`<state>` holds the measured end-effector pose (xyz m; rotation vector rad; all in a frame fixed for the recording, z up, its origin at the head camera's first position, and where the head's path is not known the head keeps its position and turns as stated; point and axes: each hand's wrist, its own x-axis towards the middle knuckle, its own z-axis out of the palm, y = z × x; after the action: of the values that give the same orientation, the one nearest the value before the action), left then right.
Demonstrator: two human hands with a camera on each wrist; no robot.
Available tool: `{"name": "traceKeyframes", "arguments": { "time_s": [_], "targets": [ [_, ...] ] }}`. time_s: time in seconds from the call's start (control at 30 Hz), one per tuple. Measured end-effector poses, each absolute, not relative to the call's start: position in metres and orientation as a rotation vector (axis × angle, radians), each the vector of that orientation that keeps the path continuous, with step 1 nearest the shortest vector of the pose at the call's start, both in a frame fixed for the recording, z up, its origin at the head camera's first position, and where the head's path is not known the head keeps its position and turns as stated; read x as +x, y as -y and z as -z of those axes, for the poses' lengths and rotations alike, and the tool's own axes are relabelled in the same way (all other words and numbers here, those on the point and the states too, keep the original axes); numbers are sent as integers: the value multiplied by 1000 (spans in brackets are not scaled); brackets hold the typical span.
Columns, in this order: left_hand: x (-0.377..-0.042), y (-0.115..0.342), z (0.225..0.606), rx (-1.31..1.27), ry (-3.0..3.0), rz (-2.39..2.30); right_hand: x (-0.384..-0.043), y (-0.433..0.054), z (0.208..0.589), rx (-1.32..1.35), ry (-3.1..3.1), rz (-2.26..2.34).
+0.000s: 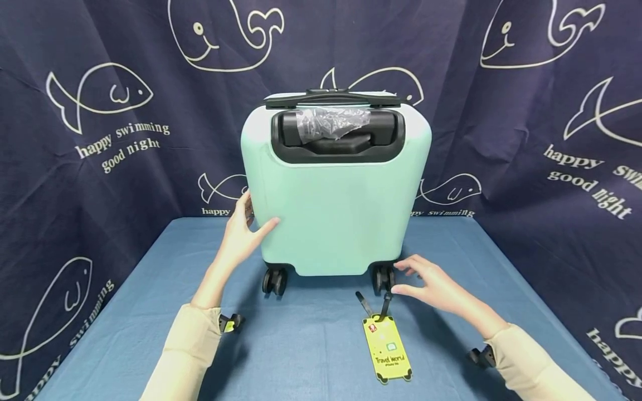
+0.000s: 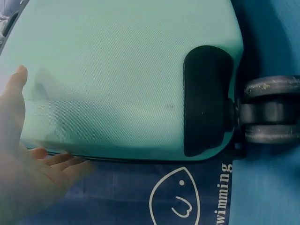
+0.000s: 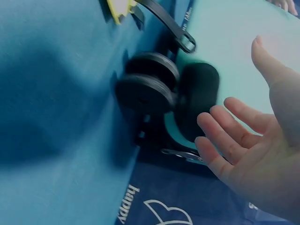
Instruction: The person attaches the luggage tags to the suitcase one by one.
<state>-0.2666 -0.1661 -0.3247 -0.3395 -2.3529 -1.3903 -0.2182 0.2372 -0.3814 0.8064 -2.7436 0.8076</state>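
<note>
A mint-green suitcase [image 1: 336,217] stands upright on its black wheels, its retracted handle [image 1: 333,125] partly wrapped in clear plastic. At the suitcase's left side, my left hand [image 1: 243,231] has its thumb over the front face and its fingers along the side edge; whether it touches is hard to tell. My right hand [image 1: 426,282] is by the lower right corner, beside the right front wheel [image 1: 383,278], fingers loosely spread with nothing between them. A yellow luggage tag [image 1: 387,348] with a black strap [image 1: 385,306] lies flat before that wheel.
Blue cloth [image 1: 311,345] covers the table under the suitcase. Behind and at both sides hangs a dark navy curtain [image 1: 200,167] printed with white fish and words. The left front wheel [image 1: 274,281] rests on the cloth.
</note>
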Motion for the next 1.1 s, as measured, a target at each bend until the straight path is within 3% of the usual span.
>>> {"name": "traceKeyframes", "arguments": {
  "time_s": [0.8,1.1],
  "targets": [
    [-278,152,327,-275,2272,1319,-217,-217,422,890,2979,-1017],
    [-277,153,330,-227,2298,1322,-222,-213,428,749,3068,-1286]
  ]
}}
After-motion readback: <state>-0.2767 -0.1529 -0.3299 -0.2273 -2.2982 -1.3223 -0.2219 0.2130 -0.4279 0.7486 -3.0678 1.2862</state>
